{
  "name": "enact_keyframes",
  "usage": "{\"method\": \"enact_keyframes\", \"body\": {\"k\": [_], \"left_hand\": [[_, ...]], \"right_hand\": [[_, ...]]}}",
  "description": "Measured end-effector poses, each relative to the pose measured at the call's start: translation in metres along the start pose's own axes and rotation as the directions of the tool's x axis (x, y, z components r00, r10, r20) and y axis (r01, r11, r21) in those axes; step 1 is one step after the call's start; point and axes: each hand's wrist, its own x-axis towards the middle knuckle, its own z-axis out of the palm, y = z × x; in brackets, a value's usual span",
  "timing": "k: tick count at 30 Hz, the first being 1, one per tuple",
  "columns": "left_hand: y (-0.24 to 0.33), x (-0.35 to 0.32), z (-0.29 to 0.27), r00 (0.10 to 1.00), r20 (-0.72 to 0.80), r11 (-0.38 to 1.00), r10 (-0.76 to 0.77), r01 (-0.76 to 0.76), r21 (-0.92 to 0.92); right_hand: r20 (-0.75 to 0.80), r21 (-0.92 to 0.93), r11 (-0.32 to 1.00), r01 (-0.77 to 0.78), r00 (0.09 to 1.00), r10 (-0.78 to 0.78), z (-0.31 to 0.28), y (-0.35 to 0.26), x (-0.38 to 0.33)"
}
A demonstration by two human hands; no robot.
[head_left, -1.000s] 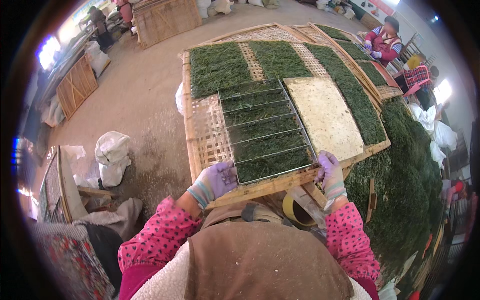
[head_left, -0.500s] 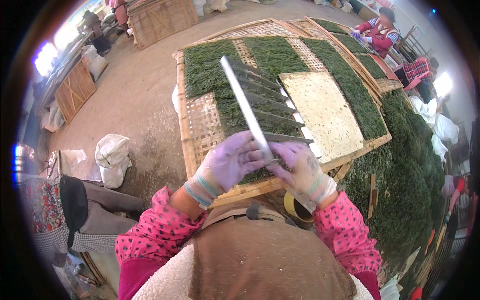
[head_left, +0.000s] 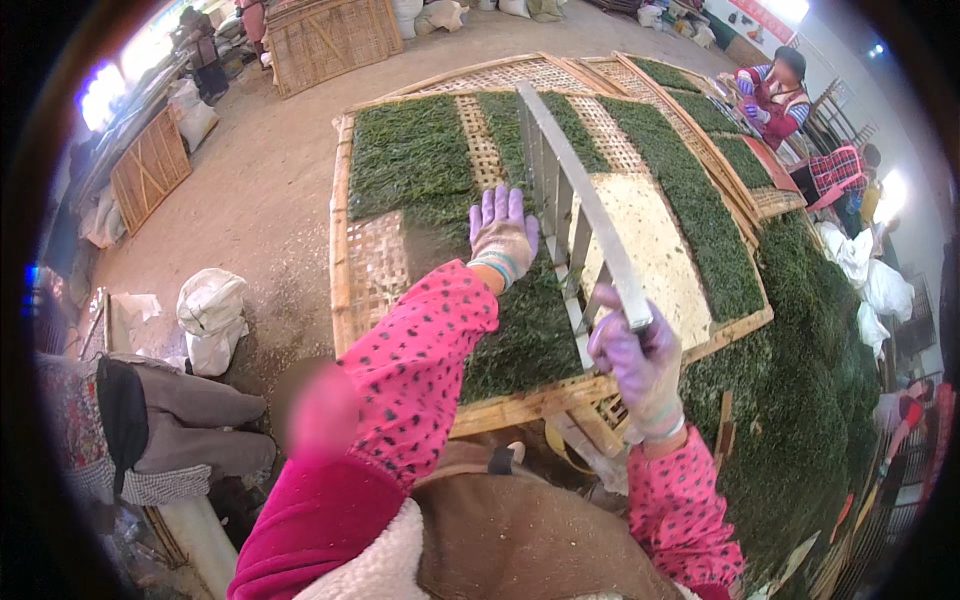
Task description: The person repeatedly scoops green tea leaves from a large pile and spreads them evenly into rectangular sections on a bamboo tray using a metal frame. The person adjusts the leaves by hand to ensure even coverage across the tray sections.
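My left hand (head_left: 503, 235), in a purple-palmed glove, lies flat with fingers spread on a strip of dark green stringy plant matter (head_left: 520, 340). At the near right, my right hand (head_left: 640, 365), gloved alike, is closed round the near end of a metal frame (head_left: 597, 205) with a long bar and several cross slats. This ladder-like frame stands on edge between the green strip and a pale speckled board (head_left: 655, 250). Strip and board both rest on a woven bamboo rack (head_left: 342, 215). The frame hides part of the strip and of the board.
Other green strips (head_left: 690, 190) cover the rack. A large green heap (head_left: 800, 330) lies to the right. A co-worker (head_left: 775, 95) handles something at the far right; another person's legs (head_left: 195, 420) show at left. A white sack (head_left: 212, 315) stands on the floor.
My left hand has let go of the metal frame and moved forward onto the green strip. My right hand has shifted right with the frame, which is now turned on edge.
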Motion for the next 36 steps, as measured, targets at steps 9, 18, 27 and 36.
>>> {"method": "enact_keyframes", "body": {"k": [9,18,27,36], "left_hand": [[-0.031,0.032,0.038,0.988,0.156,0.98,-0.019,-0.013,0.198],[-0.014,0.032,0.016,0.973,0.22,0.979,-0.069,0.023,0.205],[-0.021,0.052,0.005,0.938,0.325,0.955,-0.123,0.023,0.297],[-0.048,0.08,-0.144,0.656,0.698,0.825,-0.288,-0.2,0.529]], "right_hand": [[-0.235,-0.294,0.92,0.259,0.913,-0.332,-0.01,-0.002,0.016],[-0.06,0.253,0.749,0.613,0.782,-0.62,-0.114,-0.096,-0.031],[-0.53,-0.571,0.66,0.488,0.395,-0.75,-0.193,-0.077,-0.229],[-0.442,-0.886,0.335,-0.322,0.806,-0.393,-0.264,0.047,-0.145]]}}
